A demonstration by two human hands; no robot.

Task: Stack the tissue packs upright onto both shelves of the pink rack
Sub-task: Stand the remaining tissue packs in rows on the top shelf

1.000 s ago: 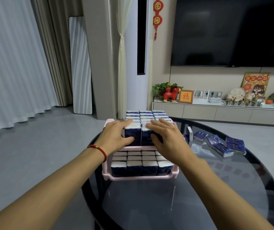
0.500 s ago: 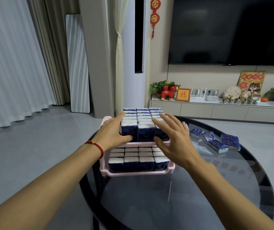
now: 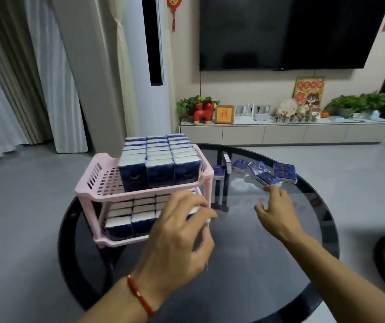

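Both hands off the rack — right reaching for the loose packs.

The pink rack [image 3: 140, 190] sits at the table's [image 3: 245, 276] left rim, packs [image 3: 161, 164] upright in three columns on the top shelf, leaving a bare strip down that shelf's left side; more stand on the lower shelf. Left hand [image 3: 177, 238] hovers in front of the rack's right corner, fingers loosely curled, holding nothing. Right hand [image 3: 275, 213] is spread, fingertips touching the nearest of the loose packs [image 3: 269, 174] scattered near the far right edge — whether it grips one, I can't tell. Open glass lies between the hands and toward the near rim.
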